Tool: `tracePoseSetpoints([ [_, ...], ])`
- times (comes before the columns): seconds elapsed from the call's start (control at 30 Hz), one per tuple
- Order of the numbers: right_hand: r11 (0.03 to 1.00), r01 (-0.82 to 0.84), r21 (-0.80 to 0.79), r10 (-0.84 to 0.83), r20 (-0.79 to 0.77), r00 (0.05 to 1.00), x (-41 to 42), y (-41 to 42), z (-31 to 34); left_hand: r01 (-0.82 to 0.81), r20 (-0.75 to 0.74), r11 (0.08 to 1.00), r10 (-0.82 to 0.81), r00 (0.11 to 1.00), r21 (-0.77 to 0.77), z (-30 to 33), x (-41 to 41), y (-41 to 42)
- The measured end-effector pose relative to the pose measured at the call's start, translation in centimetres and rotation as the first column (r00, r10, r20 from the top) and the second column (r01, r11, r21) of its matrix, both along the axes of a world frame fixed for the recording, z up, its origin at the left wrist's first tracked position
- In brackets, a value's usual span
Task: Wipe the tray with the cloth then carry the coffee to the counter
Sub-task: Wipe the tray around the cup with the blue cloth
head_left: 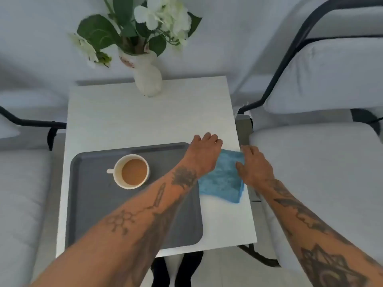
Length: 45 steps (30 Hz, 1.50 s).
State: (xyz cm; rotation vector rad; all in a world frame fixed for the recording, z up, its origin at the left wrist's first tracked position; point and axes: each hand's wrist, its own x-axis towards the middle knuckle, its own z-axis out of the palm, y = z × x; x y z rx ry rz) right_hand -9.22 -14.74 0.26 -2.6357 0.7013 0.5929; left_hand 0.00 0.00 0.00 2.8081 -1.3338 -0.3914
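Both hands, the left hand and right hand, are resting loosely open on a blue cloth beside the grey tray holding a coffee cup, gripping nothing.

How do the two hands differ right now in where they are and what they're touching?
The left hand reaches across the grey tray's far right corner, its fingers past the blue cloth's far edge; the right hand sits at the cloth's right edge. The left forearm crosses over the tray; the right stays off it. Both hover at the cloth; a closed grip isn't visible on either.
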Motion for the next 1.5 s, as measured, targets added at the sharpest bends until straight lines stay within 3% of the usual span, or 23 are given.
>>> tracePoseSetpoints([
  [0.03,1.0,-0.001,0.011,0.001,0.001,1.0,-0.2,-0.2,-0.3,0.0,-0.009,0.996,0.001,1.0,0.09,-0.3,-0.3,-0.5],
  [0.17,1.0,-0.003,0.014,0.002,0.072,0.997,-0.9,-0.5,-1.9,-0.03,0.036,0.992,0.025,0.999,0.123,-2.0,-1.0,0.4],
  [0.27,0.999,0.037,0.022,-0.04,0.171,0.984,-1.7,-1.0,-2.8,-0.07,0.028,0.995,0.068,0.997,0.065,-3.0,-0.9,0.8],
  [0.37,0.984,0.096,0.148,-0.137,0.298,0.945,-2.7,-1.1,-2.3,-0.215,-0.146,0.974,0.203,0.968,-0.074,-2.7,-1.2,1.1],
  [0.43,0.93,0.184,0.318,-0.296,0.35,0.889,-3.8,-1.0,-0.3,-0.426,-0.342,0.847,0.316,0.885,-0.318,-0.8,-2.3,1.9],
  [0.5,0.833,0.26,0.488,-0.451,0.329,0.83,-5.4,-0.2,2.5,-0.613,-0.567,0.672,0.335,0.752,-0.415,2.0,-4.6,3.2],
  [0.7,0.775,0.178,0.607,-0.494,0.403,0.771,-9.2,7.2,10.1,-0.912,-0.839,0.188,0.358,0.41,-0.365,9.2,-13.4,9.6],
  [0.83,0.799,0.126,0.587,-0.408,0.376,0.832,-10.4,13.6,8.9,-0.962,-0.843,0.043,0.473,0.256,-0.268,9.8,-16.2,16.0],
  [1.0,0.839,0.123,0.53,-0.326,0.309,0.893,-8.9,19.2,2.4,-0.978,-0.785,0.114,0.583,0.21,-0.177,5.0,-14.6,21.8],
  [1.1,0.907,0.146,0.396,-0.284,0.319,0.904,-7.4,20.8,-0.4,-0.945,-0.675,0.258,0.663,0.324,-0.2,1.1,-13.3,24.3],
  [1.23,0.994,-0.042,0.101,-0.012,0.484,0.875,-8.0,21.3,-1.2,-0.881,-0.403,0.355,0.791,0.461,-0.311,-1.4,-14.0,29.1],
  [1.37,0.893,-0.45,-0.018,0.419,0.398,0.816,-9.4,22.6,-2.6,-0.801,-0.129,0.51,0.813,0.568,-0.313,-3.4,-16.0,35.5],
  [1.43,0.824,-0.565,-0.048,0.554,0.281,0.784,-9.8,23.4,-4.4,-0.737,-0.12,0.636,0.733,0.67,-0.228,-4.4,-16.7,37.3],
  [1.5,0.807,-0.586,-0.081,0.589,0.2,0.783,-10.0,24.2,-5.7,-0.65,-0.129,0.742,0.637,0.76,-0.165,-5.1,-17.3,38.0],
])
